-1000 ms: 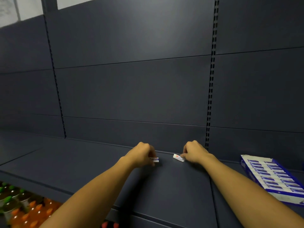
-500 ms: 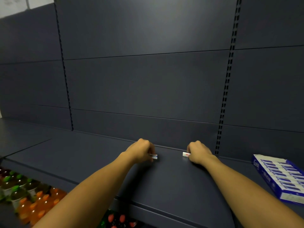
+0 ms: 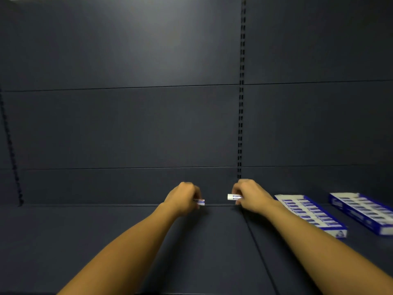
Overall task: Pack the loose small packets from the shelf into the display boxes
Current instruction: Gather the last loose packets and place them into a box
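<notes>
- We face a dark grey panelled back wall (image 3: 127, 124) with a slotted upright (image 3: 241, 103).
- We see light glare on its upper left.
- Below us runs a dark shelf (image 3: 85, 241).

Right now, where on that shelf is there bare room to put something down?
The dark shelf is bare left of the left hand. Right of the right hand it is crowded: two blue display boxes, a narrow strip between them.

a dark grey metal shelf (image 3: 106, 241) runs the full width, with a seam between two panels right of centre. on its right part lie two open blue-and-white display boxes (image 3: 312, 213) (image 3: 361, 211), side by side, filled with rows of small packets.
</notes>
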Demonstrator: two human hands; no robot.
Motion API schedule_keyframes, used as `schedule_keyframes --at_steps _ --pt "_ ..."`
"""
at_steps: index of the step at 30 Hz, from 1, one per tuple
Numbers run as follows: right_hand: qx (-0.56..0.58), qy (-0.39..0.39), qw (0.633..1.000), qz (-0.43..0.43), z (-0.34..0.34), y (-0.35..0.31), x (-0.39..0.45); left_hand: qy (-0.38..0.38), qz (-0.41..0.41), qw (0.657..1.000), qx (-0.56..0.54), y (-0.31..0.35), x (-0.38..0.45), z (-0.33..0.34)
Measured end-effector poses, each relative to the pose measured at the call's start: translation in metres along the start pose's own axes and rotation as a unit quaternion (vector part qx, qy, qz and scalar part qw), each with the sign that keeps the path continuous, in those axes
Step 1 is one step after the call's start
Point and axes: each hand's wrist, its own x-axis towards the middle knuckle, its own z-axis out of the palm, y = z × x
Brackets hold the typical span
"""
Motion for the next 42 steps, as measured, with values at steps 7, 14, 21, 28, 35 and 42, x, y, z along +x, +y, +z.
schedule_keyframes --at_steps 7,14,21,28,35,42 --pt "-0.061 0.015 0.993 0.096 -0.038 0.044 -0.069 0.014 0.118 0.993 -0.021 0.085 0.026 0.027" --pt "-0.109 0.033 0.979 0.167 -0.070 0.092 -0.136 -0.004 0.178 0.983 -0.043 0.165 0.035 0.047" --pt "-0.098 0.057 0.965 0.236 -0.101 0.131 -0.203 -0.019 0.201 0.979 -0.041 0.233 0.030 0.049" --pt "-0.105 0.066 0.964 0.236 -0.134 0.162 -0.270 -0.024 0.193 0.980 -0.038 0.308 0.010 0.051" --pt "-0.101 0.053 0.967 0.227 -0.153 0.195 -0.327 0.013 0.157 0.987 -0.027 0.380 -0.019 0.065" --pt "-0.121 0.030 0.965 0.232 -0.157 0.223 -0.359 -0.002 0.164 0.984 -0.071 0.420 -0.033 0.082"
